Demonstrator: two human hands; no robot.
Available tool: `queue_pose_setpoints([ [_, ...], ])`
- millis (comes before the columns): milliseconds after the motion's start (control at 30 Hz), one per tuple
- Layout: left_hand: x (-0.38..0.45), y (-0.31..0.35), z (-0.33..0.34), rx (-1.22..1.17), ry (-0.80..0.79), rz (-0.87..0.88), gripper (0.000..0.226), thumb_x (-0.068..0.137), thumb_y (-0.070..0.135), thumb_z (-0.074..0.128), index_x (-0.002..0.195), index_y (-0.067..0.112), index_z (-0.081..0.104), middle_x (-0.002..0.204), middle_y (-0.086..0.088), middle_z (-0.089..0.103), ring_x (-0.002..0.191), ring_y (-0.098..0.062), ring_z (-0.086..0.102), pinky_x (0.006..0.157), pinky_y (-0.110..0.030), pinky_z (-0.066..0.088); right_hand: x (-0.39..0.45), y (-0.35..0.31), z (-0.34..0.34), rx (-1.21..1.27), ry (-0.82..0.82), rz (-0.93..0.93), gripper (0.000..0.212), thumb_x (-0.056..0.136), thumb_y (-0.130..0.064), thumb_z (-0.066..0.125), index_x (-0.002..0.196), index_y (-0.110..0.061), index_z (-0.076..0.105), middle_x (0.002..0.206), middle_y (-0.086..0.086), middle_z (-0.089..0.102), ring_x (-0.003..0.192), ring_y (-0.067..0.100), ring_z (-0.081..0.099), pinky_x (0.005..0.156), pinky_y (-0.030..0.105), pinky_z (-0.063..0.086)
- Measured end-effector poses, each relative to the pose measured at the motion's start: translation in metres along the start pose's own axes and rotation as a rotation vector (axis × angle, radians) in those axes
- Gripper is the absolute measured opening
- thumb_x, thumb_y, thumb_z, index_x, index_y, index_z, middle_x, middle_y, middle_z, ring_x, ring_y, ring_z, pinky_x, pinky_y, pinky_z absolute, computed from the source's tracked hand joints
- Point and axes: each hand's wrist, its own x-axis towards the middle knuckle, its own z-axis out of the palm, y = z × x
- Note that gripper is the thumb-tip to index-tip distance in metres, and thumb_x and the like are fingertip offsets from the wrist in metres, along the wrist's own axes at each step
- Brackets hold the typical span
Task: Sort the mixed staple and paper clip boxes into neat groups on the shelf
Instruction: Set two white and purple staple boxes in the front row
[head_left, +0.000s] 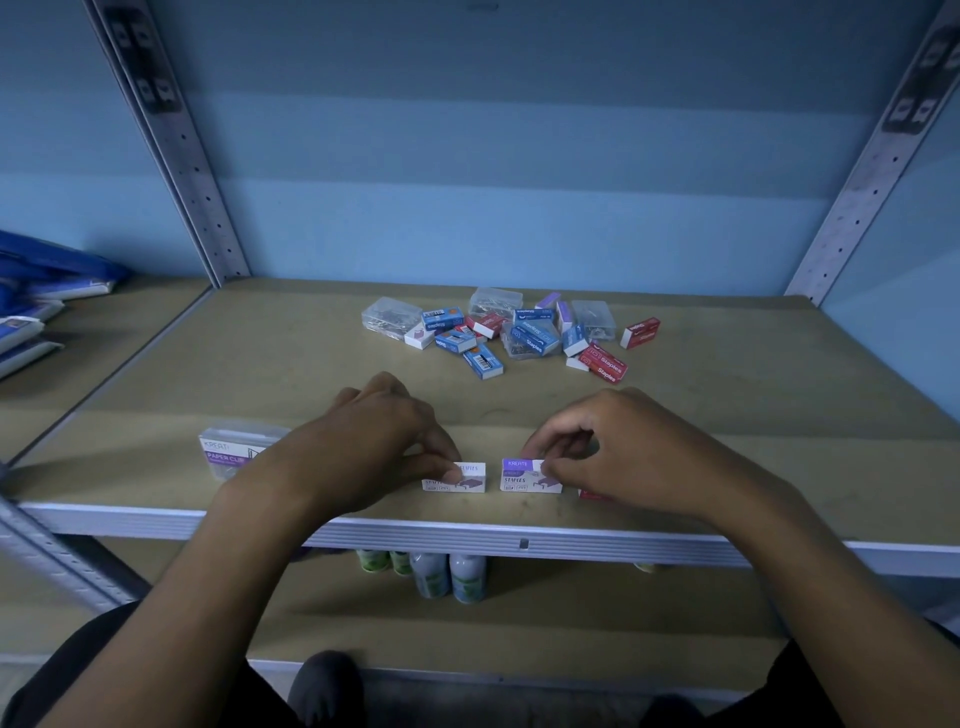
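Observation:
Two white-and-purple staple boxes stand side by side near the shelf's front edge. My left hand (374, 441) pinches the left staple box (464, 479) with thumb and fingers. My right hand (613, 447) pinches the right staple box (524, 477). A clear paper clip box (231, 451) with a purple label lies at the front left, partly behind my left wrist. A red box (589, 495) peeks out under my right hand. Farther back lies the mixed pile (511, 332) of blue, red and purple-white boxes and clear plastic clip cases.
The brown shelf board (208, 374) is framed by grey perforated uprights (197, 171) at the back corners. Blue packets (36, 296) are stacked on the neighbouring shelf at left. Several small bottles (447, 574) stand on the lower shelf.

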Motion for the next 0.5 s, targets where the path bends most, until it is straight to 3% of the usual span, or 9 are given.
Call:
queue_pose_setpoints([
  [500, 0.0085, -0.0098, 0.0051, -0.001, 0.040, 0.066, 0.023, 0.086, 0.058, 0.057, 0.103, 0.051, 0.071, 0.098, 0.027, 0.067, 0.105, -0.010, 0.047, 0.095, -0.038, 0.044, 0.0015, 0.0059, 0.0009, 0.034, -0.022, -0.018, 0.023, 0.086, -0.021, 0.072, 0.102, -0.035, 0.080, 0.089, -0.017, 0.077, 0.082, -0.004, 0.070, 0.082, 0.029, 0.059],
])
